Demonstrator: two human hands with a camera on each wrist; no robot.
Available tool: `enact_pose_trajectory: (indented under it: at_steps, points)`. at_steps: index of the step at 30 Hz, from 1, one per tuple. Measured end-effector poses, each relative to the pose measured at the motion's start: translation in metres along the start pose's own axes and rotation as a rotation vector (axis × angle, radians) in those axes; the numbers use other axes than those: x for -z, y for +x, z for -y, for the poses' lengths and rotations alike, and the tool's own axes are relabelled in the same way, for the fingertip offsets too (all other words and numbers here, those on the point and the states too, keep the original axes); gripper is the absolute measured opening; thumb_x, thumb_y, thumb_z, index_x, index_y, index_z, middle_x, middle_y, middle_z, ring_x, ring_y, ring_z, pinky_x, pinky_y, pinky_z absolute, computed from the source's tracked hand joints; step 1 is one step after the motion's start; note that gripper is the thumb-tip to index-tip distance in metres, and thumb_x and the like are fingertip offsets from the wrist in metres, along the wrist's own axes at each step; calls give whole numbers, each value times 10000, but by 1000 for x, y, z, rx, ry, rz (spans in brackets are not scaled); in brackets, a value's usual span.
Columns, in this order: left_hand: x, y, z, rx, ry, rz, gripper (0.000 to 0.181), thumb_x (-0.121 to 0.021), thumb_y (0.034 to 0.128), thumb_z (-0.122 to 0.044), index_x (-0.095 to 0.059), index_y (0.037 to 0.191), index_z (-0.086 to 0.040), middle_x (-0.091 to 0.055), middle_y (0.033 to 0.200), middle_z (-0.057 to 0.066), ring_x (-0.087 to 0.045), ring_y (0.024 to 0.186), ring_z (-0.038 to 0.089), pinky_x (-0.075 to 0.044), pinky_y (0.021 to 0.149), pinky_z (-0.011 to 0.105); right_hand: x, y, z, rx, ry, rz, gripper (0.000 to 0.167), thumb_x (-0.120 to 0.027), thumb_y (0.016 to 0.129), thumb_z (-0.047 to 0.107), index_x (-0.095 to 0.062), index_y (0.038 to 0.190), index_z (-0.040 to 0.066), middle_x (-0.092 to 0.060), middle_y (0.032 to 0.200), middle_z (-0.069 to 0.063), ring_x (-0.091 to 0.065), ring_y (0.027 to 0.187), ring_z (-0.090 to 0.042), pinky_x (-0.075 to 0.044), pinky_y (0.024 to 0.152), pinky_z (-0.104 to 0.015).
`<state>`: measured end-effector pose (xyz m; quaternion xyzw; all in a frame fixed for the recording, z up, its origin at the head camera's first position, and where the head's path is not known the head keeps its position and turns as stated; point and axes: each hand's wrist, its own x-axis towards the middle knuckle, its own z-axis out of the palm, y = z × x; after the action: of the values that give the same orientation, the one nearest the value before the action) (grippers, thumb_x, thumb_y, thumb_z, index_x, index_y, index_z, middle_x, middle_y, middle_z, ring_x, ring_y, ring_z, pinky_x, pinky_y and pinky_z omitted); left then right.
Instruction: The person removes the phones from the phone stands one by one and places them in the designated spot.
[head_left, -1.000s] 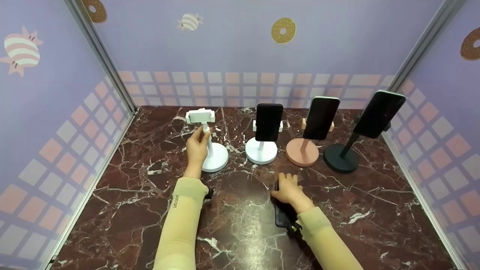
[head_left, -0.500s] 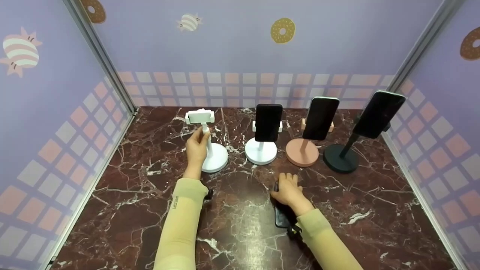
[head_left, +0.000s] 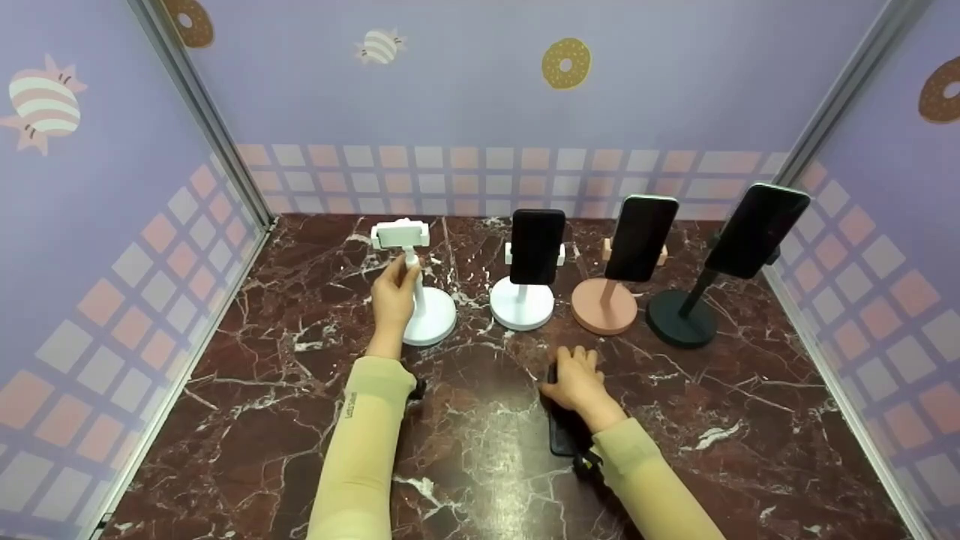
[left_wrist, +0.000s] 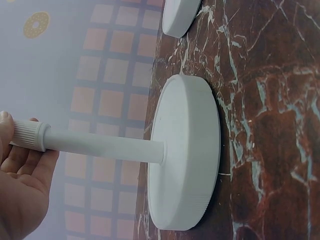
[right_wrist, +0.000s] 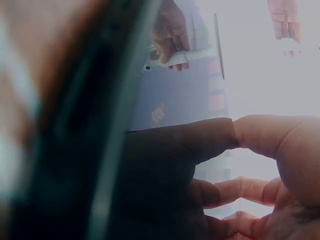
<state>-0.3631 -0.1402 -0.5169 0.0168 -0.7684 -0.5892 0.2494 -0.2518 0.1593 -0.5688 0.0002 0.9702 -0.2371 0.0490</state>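
At the left, a white phone stand (head_left: 437, 318) with a bare clamp stands on the table. My left hand (head_left: 394, 298) grips its stem just below the clamp, fingers curled round the ribbed collar in the left wrist view, above the round base (left_wrist: 176, 155). A black phone (head_left: 562, 436) lies flat nearer the front, partly under my right hand (head_left: 577, 381). In the right wrist view, the thumb and fingertips of that hand (right_wrist: 300, 160) touch the phone's glossy surface (right_wrist: 175, 107), which mirrors them.
Behind and right of the phone stand a white stand (head_left: 522, 306), a pink stand (head_left: 604, 307) and a black stand (head_left: 681, 319), each bearing an upright dark phone. Patterned purple walls (head_left: 480, 90) enclose the dark red marbled table (head_left: 247, 450) at the back and sides.
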Motion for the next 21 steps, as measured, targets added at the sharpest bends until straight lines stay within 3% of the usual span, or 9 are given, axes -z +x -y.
enact_pose_trajectory:
  at_steps: [21]
  points:
    - [1, -1, 0, 3, -11, 11, 370, -690, 972, -66, -646, 1301, 96, -710, 1226, 276, -697, 1109, 399, -570, 988, 446, -1, -1, -1, 9, 3, -16, 503, -863, 811, 306, -540, 1086, 37, -499, 1195, -266, -404, 1214, -476, -486, 893, -659]
